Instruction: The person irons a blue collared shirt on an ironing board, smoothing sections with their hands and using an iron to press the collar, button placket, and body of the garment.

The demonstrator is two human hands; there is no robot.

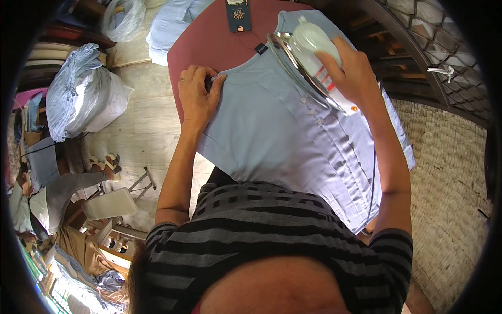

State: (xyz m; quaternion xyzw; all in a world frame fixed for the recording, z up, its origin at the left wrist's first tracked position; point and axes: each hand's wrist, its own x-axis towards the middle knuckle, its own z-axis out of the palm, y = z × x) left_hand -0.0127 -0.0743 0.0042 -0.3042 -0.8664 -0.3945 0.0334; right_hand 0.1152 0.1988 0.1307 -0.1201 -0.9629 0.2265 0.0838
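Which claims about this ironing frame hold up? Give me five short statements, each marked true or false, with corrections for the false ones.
1. The right hand grips a clothes iron. True.
2. The left hand lies on the middle of the light blue shirt. False: it is at the shirt's left edge.
3. A dark hang tag lies farther from the person than the shirt's neck label. True.
4. The ironing board has a green cover. False: the cover is maroon.
5. The shirt's buttons are to the left of the left hand. False: they are to its right, near the iron.
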